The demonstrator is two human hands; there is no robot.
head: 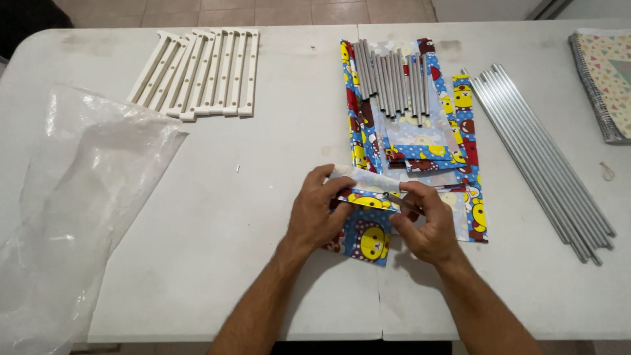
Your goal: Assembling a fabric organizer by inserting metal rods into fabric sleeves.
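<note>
Near centre of worktop [217, 217], left hand [315, 217] pinching printed cloth [368, 240], right hand [424, 227] closed on rod [401, 202]: best fed straight along the hem, cloth kept taut.

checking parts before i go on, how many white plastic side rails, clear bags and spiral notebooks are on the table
white plastic side rails: 7
clear plastic bag: 1
spiral notebook: 1
total: 9
The left hand and right hand hold a patterned fabric piece, not counted here.
</note>
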